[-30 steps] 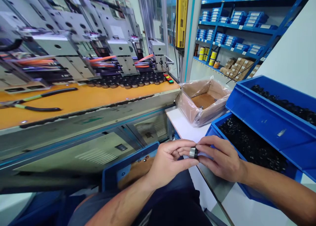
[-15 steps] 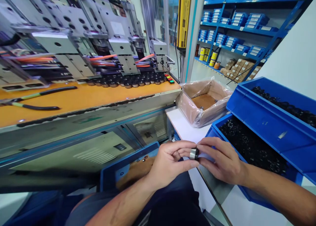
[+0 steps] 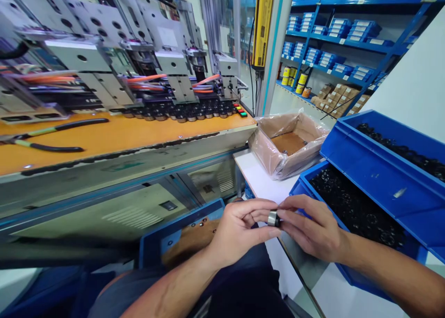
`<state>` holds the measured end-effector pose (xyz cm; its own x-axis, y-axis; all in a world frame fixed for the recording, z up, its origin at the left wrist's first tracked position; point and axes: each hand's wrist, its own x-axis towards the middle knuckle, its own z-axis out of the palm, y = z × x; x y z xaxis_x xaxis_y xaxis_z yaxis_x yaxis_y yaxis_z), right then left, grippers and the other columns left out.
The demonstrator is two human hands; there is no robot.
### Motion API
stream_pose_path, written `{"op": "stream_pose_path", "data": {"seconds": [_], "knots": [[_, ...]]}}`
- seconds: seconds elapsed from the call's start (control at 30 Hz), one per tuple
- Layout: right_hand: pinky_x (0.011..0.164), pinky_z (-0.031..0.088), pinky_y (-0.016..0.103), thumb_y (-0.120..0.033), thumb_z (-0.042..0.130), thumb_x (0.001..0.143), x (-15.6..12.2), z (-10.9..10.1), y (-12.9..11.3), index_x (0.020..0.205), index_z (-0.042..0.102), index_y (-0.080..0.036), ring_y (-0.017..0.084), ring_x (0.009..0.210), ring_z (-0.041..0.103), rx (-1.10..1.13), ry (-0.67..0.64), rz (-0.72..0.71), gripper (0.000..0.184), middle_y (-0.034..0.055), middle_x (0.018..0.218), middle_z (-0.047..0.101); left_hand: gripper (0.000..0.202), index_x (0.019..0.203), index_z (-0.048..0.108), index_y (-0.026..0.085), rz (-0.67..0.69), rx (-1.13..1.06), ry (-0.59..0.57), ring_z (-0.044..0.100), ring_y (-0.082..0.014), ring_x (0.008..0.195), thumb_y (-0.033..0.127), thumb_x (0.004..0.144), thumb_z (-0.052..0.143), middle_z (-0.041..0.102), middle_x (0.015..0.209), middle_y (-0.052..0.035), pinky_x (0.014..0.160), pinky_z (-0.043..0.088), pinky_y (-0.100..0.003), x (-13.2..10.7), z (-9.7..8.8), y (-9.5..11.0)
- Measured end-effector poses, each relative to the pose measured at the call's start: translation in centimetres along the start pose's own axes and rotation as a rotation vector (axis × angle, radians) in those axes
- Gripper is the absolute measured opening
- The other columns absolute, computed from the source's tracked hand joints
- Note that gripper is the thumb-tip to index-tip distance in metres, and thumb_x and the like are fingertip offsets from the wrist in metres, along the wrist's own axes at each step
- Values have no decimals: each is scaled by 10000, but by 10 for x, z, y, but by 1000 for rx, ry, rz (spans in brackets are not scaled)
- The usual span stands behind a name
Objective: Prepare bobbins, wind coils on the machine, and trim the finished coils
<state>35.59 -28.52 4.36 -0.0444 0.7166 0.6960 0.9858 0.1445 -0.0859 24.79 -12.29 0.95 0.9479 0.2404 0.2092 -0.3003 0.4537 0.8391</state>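
Between my two hands is a small round part, a ribbed silver metal ring with a black piece on its right side [image 3: 273, 218]. My left hand [image 3: 239, 230] has its fingers and thumb closed around the metal side. From the right, my right hand [image 3: 313, 227] pinches the black side with its fingertips; its thumb is mostly hidden. Similar black-and-silver parts [image 3: 181, 114] stand packed together along the back of the orange bench top [image 3: 146, 144].
Two blue bins [image 3: 382, 179] of black parts are stacked at the right. A plastic-lined cardboard box [image 3: 278, 158] sits on the white table [image 3: 250, 169]. Pliers [image 3: 59, 128] lie on the bench before the machine [image 3: 104, 77]. Below is another blue bin [image 3: 149, 244].
The ring has turned slightly and sits a little lower between the fingers. My right fingers have shifted slightly on it. The view has moved very little.
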Motion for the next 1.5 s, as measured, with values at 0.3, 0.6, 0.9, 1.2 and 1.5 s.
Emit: {"op": "stream_pose_path", "data": {"seconds": [0.3, 0.6, 0.9, 1.2, 1.5], "knots": [[678, 583, 254, -137, 588, 938, 4, -1, -2, 1126, 624, -120, 149, 865, 655, -4, 17, 13, 192, 124, 995, 669, 473, 926, 798, 212, 1, -19, 3, 749, -108, 746, -80, 554, 823, 808, 845, -15, 710, 595, -126, 1, 3, 3], [674, 569, 266, -162, 651, 904, -1, 1, 0, 1073, 654, -69, 160, 808, 640, -9, 0, -31, 193, 95, 884, 640, 387, 889, 799, 179, -183, -127, -21, 770, -171, 704, -18, 561, 859, 806, 803, -36, 675, 638, -204, 1, 0, 6], [669, 586, 306, -151, 636, 903, -1, 1, -1, 1083, 647, -18, 190, 827, 630, -54, 18, -130, 224, 116, 881, 638, 374, 878, 786, 197, -93, -83, 51, 760, -134, 711, 9, 568, 874, 806, 793, -11, 684, 613, -173, -8, 11, -4], [719, 627, 343, -20, 557, 876, 3, -3, -12, 1110, 623, -52, 210, 875, 667, 77, 73, 7, 245, 146, 902, 681, 356, 918, 801, 228, 477, 500, 63, 728, -170, 711, 177, 582, 908, 772, 817, -59, 663, 597, -231, -3, 7, -4], [797, 625, 370, -253, 622, 927, 10, -49, 22, 1130, 666, -106, 248, 938, 690, -174, -118, -35, 255, 155, 1010, 712, 213, 843, 762, 184, 529, 698, 46, 729, -176, 696, 191, 658, 868, 773, 781, -65, 652, 577, -247, -3, -8, 8]]}}
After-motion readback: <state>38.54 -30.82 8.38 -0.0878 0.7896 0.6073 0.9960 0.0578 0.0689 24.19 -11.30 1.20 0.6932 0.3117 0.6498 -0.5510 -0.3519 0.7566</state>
